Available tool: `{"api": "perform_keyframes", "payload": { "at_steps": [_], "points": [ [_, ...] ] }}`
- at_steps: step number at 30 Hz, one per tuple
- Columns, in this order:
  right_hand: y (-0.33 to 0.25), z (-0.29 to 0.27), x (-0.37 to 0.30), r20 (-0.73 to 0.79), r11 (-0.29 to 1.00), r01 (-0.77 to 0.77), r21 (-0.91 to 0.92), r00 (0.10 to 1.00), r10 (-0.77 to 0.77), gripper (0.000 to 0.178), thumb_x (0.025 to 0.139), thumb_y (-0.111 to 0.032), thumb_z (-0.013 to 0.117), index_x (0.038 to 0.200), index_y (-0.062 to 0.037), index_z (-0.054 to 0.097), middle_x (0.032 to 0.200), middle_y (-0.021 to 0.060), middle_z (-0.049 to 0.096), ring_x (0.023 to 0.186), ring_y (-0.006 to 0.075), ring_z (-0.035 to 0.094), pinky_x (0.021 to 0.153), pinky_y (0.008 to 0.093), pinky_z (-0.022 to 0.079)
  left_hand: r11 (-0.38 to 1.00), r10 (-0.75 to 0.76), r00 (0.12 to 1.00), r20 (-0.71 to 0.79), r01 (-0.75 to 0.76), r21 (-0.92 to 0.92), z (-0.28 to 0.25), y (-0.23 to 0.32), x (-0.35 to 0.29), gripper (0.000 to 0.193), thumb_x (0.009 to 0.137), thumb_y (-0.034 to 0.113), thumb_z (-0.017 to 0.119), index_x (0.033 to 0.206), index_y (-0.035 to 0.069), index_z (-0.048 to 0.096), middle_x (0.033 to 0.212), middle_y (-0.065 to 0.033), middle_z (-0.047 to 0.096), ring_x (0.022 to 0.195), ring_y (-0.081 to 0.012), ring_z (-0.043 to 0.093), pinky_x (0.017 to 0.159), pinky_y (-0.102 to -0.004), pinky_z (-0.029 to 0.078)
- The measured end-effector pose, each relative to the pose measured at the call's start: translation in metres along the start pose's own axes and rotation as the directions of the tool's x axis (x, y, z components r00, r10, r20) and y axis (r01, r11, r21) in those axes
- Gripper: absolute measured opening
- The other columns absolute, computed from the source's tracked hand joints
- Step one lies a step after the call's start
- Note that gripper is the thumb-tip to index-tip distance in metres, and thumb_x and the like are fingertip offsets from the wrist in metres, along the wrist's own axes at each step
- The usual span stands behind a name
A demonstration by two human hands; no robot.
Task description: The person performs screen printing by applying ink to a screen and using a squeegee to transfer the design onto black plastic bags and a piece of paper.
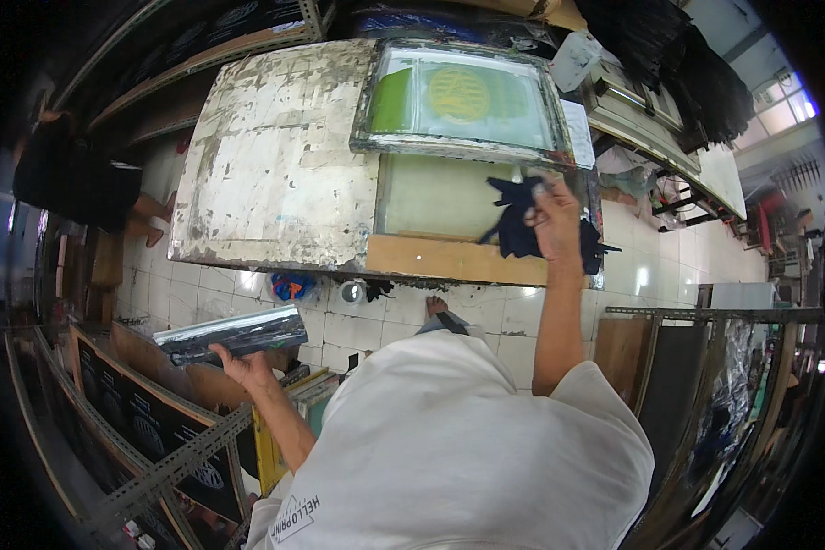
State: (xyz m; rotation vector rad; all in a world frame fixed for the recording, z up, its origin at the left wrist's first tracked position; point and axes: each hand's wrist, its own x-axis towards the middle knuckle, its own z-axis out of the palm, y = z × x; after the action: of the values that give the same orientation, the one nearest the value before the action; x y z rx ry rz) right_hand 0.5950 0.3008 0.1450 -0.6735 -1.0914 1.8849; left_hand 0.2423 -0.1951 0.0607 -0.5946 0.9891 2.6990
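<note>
Out to the left, away from the table, my left hand (246,370) is closed on the lower edge of a long squeegee (234,337). It has a pale strip along its top and a dark, stained body. Over the right part of the table, my right hand (556,220) has curled fingers at a dark blue cloth (520,225), which spreads out on both sides of it. A framed printing screen (463,96) with a yellow round design and a green band lies at the table's far side. Nearer to me, a pale printing bed (435,197) is partly covered by the cloth.
The worn white table (266,165) reaches far to the left. A wooden board (449,261) lies along its front edge. Below stand a blue container (291,286) and a small pot (351,292). Racks (170,440) flank me, and another person (82,183) is at far left.
</note>
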Motion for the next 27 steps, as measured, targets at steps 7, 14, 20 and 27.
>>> {"api": "perform_keyframes", "payload": {
  "at_steps": [7, 14, 20, 27],
  "points": [
    [0.126, 0.004, -0.001, 0.063, 0.495, 0.027, -0.868, 0.996, 0.056, 0.042, 0.09, -0.021, 0.073, 0.128, -0.0027, 0.065, 0.098, 0.0108, 0.064, 0.086, 0.0254, 0.066, 0.076, 0.0358, 0.054, 1.0, -0.002, 0.997, -0.071, 0.004, 0.021, 0.014, -0.003, -0.022, 0.055, 0.093, 0.049, 0.068, 0.129, 0.009, 0.063, 0.134, -0.0078, 0.064, 0.125, -0.0283, 0.056, 0.114, -0.0516, 0.037],
    [0.191, 0.038, -0.027, 0.325, -0.139, 0.301, -0.943, 0.924, -0.201, 0.053, 0.081, -0.026, 0.076, 0.128, -0.0044, 0.066, 0.128, 0.0192, 0.056, 0.114, 0.0398, 0.054, 0.101, 0.0479, 0.046, 0.993, 0.081, 0.997, -0.022, -0.079, 0.083, 0.026, -0.014, -0.033, 0.055, 0.094, 0.04, 0.07, 0.138, 0.01, 0.054, 0.134, -0.0065, 0.062, 0.124, -0.0272, 0.054, 0.113, -0.0475, 0.039],
    [0.176, 0.064, -0.004, 0.25, 0.264, 0.255, -0.93, 0.967, -0.055, 0.027, 0.083, 0.001, 0.067, 0.109, 0.0032, 0.074, 0.104, 0.0168, 0.069, 0.096, 0.032, 0.066, 0.091, 0.0379, 0.051, 0.963, 0.227, 0.973, 0.036, -0.23, 0.144, 0.068, -0.023, -0.056, 0.047, 0.098, 0.025, 0.068, 0.14, 0.013, 0.05, 0.128, -0.0021, 0.061, 0.115, -0.0193, 0.058, 0.103, -0.0376, 0.046],
    [0.103, 0.234, -0.013, 0.527, 0.843, 0.3, -0.447, 0.85, -0.022, 0.029, 0.083, 0.01, 0.065, 0.109, 0.0011, 0.075, 0.103, 0.0106, 0.07, 0.09, 0.0161, 0.066, 0.08, 0.0275, 0.052, 0.937, 0.238, 0.957, 0.165, -0.271, 0.22, 0.11, -0.023, -0.081, 0.031, 0.096, 0.017, 0.071, 0.124, 0.008, 0.061, 0.113, -0.0016, 0.068, 0.1, -0.015, 0.063, 0.09, -0.0318, 0.05]
  ]
}}
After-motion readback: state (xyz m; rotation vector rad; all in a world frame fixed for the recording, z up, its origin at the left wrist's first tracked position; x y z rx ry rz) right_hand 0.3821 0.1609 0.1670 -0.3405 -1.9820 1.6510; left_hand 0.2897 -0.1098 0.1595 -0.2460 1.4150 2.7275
